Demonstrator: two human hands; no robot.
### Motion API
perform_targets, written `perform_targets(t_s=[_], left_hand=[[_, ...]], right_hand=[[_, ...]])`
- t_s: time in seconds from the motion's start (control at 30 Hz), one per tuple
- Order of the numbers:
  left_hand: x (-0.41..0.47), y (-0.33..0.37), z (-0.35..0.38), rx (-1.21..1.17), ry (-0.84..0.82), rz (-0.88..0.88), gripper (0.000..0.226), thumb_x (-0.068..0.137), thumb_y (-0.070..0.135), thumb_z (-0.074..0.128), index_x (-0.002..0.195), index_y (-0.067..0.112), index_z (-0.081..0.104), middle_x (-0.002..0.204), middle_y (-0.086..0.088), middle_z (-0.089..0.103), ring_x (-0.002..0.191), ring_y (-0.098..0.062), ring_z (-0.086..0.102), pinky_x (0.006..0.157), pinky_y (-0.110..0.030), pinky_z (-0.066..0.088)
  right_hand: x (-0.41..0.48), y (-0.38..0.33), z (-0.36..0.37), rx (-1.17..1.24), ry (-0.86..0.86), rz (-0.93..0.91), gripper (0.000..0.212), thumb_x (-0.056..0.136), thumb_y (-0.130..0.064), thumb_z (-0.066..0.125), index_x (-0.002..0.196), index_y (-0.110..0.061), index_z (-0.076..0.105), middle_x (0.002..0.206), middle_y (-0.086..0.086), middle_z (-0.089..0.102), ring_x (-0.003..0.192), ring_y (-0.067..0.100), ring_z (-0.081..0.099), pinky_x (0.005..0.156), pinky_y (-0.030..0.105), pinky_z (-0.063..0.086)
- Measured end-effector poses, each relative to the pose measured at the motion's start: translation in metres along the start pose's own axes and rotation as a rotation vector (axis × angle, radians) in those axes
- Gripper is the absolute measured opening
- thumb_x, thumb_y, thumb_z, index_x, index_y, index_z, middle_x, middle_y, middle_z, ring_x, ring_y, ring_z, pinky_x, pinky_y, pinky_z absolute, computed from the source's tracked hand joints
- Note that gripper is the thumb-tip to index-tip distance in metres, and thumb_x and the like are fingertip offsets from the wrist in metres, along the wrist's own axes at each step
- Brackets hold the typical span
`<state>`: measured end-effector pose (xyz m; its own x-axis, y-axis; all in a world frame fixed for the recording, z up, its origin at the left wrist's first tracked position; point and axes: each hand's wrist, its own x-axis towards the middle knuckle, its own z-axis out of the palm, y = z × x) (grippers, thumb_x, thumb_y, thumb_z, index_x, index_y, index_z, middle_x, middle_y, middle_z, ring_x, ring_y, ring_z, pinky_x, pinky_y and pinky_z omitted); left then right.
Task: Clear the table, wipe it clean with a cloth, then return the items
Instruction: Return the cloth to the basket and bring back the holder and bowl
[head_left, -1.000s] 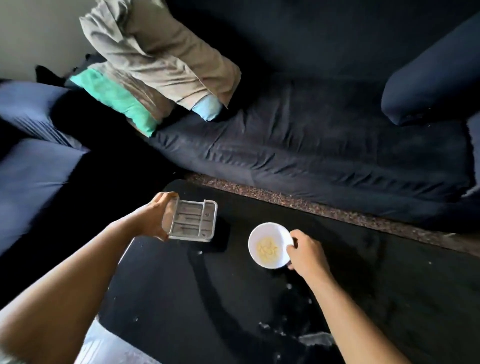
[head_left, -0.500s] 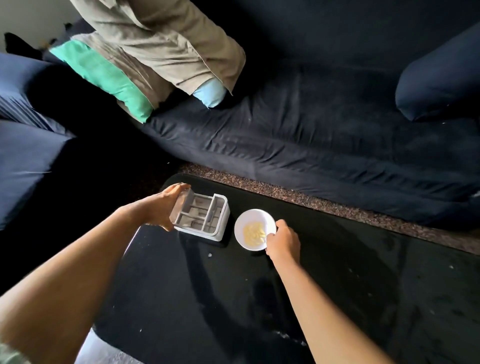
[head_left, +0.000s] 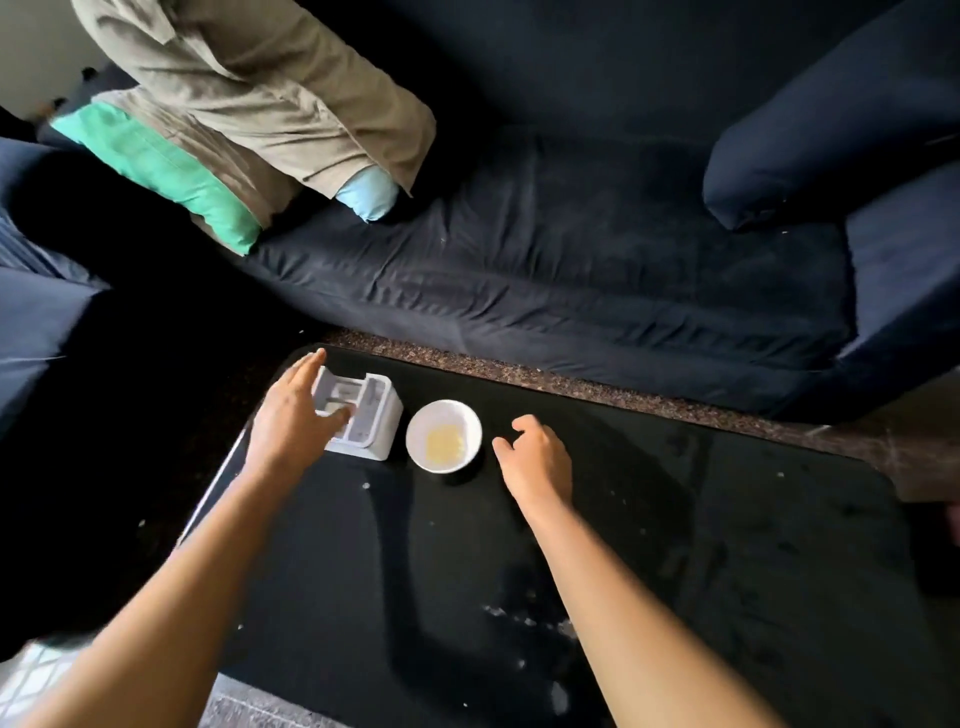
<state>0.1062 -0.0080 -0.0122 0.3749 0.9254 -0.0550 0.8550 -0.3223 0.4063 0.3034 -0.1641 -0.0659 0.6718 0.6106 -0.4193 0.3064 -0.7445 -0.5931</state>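
Note:
A white compartmented plastic box (head_left: 373, 422) stands on the black glossy table (head_left: 675, 545) near its far left corner. My left hand (head_left: 288, 421) lies over the box's left side with fingers stretched out and thumb across its top, not gripping it. Just right of the box stands a small white bowl (head_left: 445, 413) with a yellowish residue inside. My right hand (head_left: 537, 457) hovers to the right of the bowl, a little apart from it, with loosely curled fingers and nothing in it.
White specks and smears (head_left: 524, 618) dot the table surface. A dark sofa (head_left: 571, 270) runs along the far side, beyond a speckled floor strip (head_left: 571, 384). On the sofa lie a green pillow (head_left: 156, 166), a beige garment (head_left: 249, 88) and a dark cushion (head_left: 805, 130).
Both items were carried toward the table's far left corner and set down. My left hand has let go of the box and my right hand has released the bowl and drawn back to the right.

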Motion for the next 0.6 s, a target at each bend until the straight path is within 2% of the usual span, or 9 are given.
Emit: perform_targets(t_s=[0.07,0.1,0.17,0.23,0.33,0.4,0.47,0.53,0.6], left_hand=[[-0.053,0.061,0.013,-0.273,0.210,-0.013,0.051,0.085,0.019,0.069,0.133,0.016,0.052,0.130,-0.001,0.058,0.118,-0.019,0.054,0.097,-0.030,0.040],[-0.079,0.091,0.021,-0.370,0.223,-0.010,0.042,0.087,0.018,0.067,0.127,0.020,0.056,0.122,0.004,0.062,0.112,-0.016,0.058,0.094,-0.028,0.042],[-0.127,0.159,0.046,-0.540,0.145,0.028,0.034,0.087,0.015,0.067,0.119,0.022,0.061,0.108,0.012,0.063,0.103,-0.012,0.061,0.091,-0.028,0.047],[-0.175,0.229,0.079,-0.659,0.037,0.070,0.031,0.085,0.012,0.069,0.113,0.024,0.063,0.102,0.014,0.064,0.098,-0.009,0.064,0.087,-0.021,0.049],[-0.248,0.323,0.125,-0.751,-0.138,0.150,0.031,0.085,0.015,0.070,0.108,0.034,0.062,0.104,0.013,0.068,0.093,-0.003,0.064,0.082,-0.012,0.048],[-0.306,0.397,0.164,-0.804,-0.286,0.217,0.033,0.084,0.020,0.071,0.106,0.042,0.060,0.104,0.013,0.068,0.093,-0.003,0.064,0.083,-0.019,0.051],[-0.340,0.435,0.189,-0.821,-0.420,0.308,0.035,0.078,0.037,0.072,0.107,0.049,0.057,0.108,0.017,0.066,0.096,-0.002,0.063,0.085,-0.025,0.052],[-0.377,0.479,0.220,-0.765,-0.561,0.446,0.049,0.071,0.051,0.070,0.117,0.046,0.054,0.118,0.020,0.061,0.105,0.000,0.060,0.092,-0.026,0.049],[-0.407,0.511,0.247,-0.646,-0.688,0.547,0.075,0.065,0.053,0.075,0.132,0.033,0.046,0.130,0.016,0.052,0.118,-0.001,0.050,0.101,-0.024,0.042]], right_hand=[[-0.022,0.025,-0.040,0.047,0.043,-0.020,0.028,0.089,-0.030,0.057,0.115,-0.021,0.060,0.111,0.002,0.063,0.105,0.023,0.058,0.084,0.030,0.044],[-0.032,0.039,-0.059,0.082,0.063,-0.021,0.025,0.088,-0.028,0.057,0.112,-0.021,0.062,0.106,0.001,0.065,0.102,0.023,0.059,0.083,0.030,0.045],[-0.055,0.079,-0.111,0.161,0.130,-0.007,0.021,0.087,-0.025,0.058,0.107,-0.020,0.064,0.097,0.000,0.067,0.096,0.022,0.060,0.081,0.031,0.046],[-0.083,0.130,-0.170,0.188,0.201,0.003,0.020,0.088,-0.024,0.059,0.106,-0.020,0.066,0.093,-0.002,0.068,0.092,0.020,0.061,0.081,0.033,0.049],[-0.120,0.219,-0.249,0.210,0.320,0.022,0.020,0.087,-0.023,0.061,0.105,-0.019,0.067,0.092,-0.002,0.069,0.089,0.019,0.062,0.082,0.035,0.049],[-0.150,0.302,-0.312,0.189,0.416,0.053,0.020,0.086,-0.021,0.062,0.105,-0.019,0.068,0.094,0.000,0.070,0.089,0.020,0.063,0.082,0.033,0.048],[-0.170,0.355,-0.346,0.138,0.451,0.113,0.021,0.086,-0.018,0.061,0.106,-0.018,0.068,0.100,0.001,0.071,0.094,0.020,0.063,0.082,0.030,0.046],[-0.192,0.414,-0.381,0.093,0.492,0.186,0.022,0.086,-0.014,0.060,0.106,-0.017,0.069,0.104,0.002,0.070,0.099,0.022,0.063,0.084,0.031,0.045],[-0.202,0.462,-0.401,0.029,0.488,0.256,0.023,0.086,-0.009,0.058,0.106,-0.015,0.068,0.106,0.004,0.070,0.102,0.025,0.062,0.084,0.033,0.045]])
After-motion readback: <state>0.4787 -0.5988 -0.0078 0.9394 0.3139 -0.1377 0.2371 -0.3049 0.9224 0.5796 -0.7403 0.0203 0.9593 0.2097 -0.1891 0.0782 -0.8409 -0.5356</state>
